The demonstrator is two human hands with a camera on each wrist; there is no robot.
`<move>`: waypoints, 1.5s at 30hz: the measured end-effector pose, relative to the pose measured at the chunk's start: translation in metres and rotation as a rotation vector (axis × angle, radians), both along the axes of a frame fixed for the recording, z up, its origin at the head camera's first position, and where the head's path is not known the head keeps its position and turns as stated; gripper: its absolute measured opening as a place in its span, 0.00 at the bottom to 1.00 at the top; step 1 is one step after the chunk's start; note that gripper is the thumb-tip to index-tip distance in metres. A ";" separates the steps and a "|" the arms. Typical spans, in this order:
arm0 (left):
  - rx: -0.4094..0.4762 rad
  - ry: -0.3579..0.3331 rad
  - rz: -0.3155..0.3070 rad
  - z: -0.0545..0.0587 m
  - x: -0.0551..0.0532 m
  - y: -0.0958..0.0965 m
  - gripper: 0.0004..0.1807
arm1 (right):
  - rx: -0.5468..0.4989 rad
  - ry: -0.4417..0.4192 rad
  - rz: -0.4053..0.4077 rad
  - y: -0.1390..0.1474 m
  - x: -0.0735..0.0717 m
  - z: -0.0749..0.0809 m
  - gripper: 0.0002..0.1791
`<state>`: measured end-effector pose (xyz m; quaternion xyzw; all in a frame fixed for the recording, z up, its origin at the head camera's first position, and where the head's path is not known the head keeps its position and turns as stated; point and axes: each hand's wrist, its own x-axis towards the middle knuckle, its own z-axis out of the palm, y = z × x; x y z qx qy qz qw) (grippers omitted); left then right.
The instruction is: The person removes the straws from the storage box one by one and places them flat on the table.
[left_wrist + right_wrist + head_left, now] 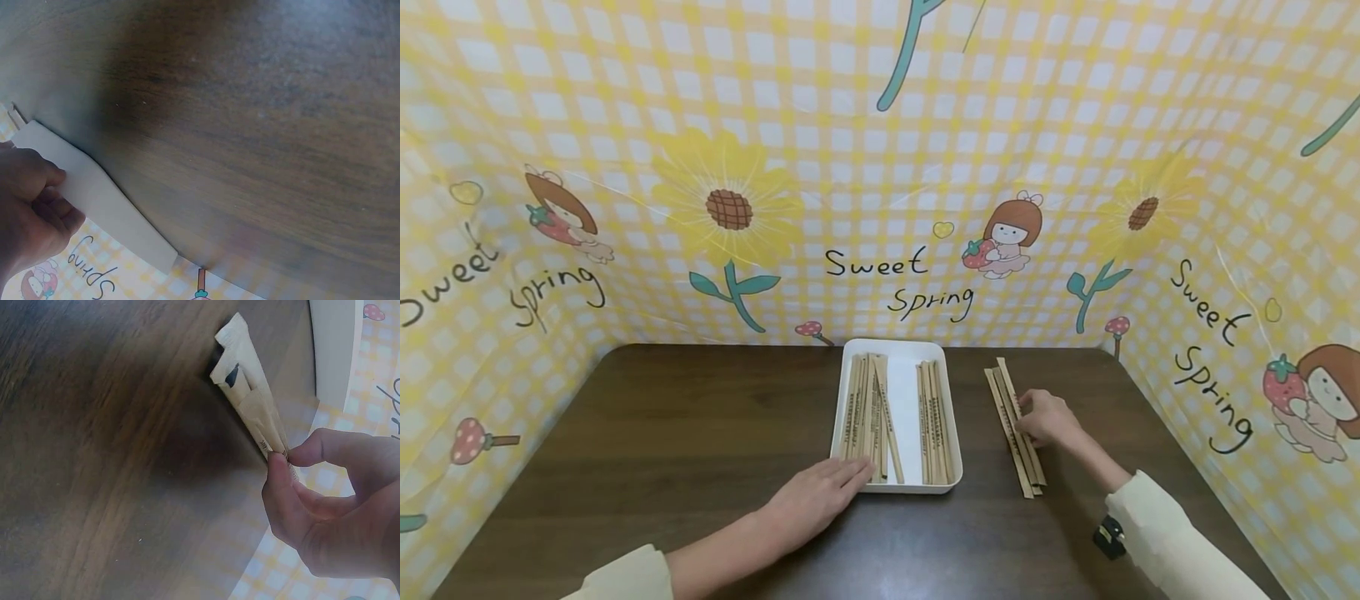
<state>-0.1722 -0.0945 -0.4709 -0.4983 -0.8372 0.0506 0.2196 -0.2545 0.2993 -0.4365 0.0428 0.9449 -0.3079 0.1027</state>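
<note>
Head view first, and here's the white tray (906,412) on the dark wooden table (715,408), 2 groups of paper-wrapped sticks inside it! The left group (863,417) sits along the tray's left wall, 1 stick of it slanting toward the middle; the right group (934,425) lines the right wall, with bare white floor between the 2. Out to the right of the tray, and apart from it, there's the loose bunch of wrapped sticks (1017,433), and the right hand (1051,418) is on it at its outer edge! The left hand (816,500) is at the tray's near left corner, fingers reaching over the rim. Behind the tray, a yellow checked cloth (850,167) rises, printed "Sweet Spring".

Over to the left wrist: the left hand is right against the tray's outer wall, some fingers bent; whether it grips the rim or merely rests there, I cannot tell.

And the right wrist: thumb and fingertips together, pinching the loose bunch, printed paper ends jutting out beyond them! The tray's wall stands well apart. Lifted or lying on the table? Cannot tell.
</note>
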 end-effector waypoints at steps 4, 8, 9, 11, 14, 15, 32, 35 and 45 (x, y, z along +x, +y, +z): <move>-0.002 0.002 0.006 0.000 0.000 0.000 0.25 | 0.008 0.004 0.002 0.003 0.000 -0.002 0.26; 0.001 0.006 0.006 0.002 0.001 0.000 0.25 | 0.018 0.013 0.010 0.006 0.000 -0.005 0.25; -0.001 0.004 0.007 0.002 0.001 -0.001 0.25 | 0.024 0.017 0.008 0.007 0.000 -0.006 0.25; 0.004 0.005 0.002 0.002 0.001 -0.001 0.25 | 0.026 0.025 0.005 0.008 0.000 -0.009 0.25; 0.005 0.005 0.001 0.002 0.001 -0.001 0.24 | 0.023 0.028 -0.003 0.011 -0.001 -0.012 0.25; 0.005 0.005 0.001 0.001 0.000 0.000 0.24 | 0.019 0.027 -0.006 0.012 -0.001 -0.014 0.25; 0.008 -0.007 0.006 -0.002 -0.001 0.000 0.25 | -0.029 -0.001 -0.019 0.014 -0.003 -0.019 0.26; 0.012 -0.006 0.004 -0.002 -0.001 0.000 0.25 | -0.034 -0.004 -0.018 0.014 -0.003 -0.019 0.25; 0.027 0.001 -0.005 -0.002 -0.001 0.000 0.25 | -0.043 0.013 -0.002 0.005 0.000 -0.003 0.24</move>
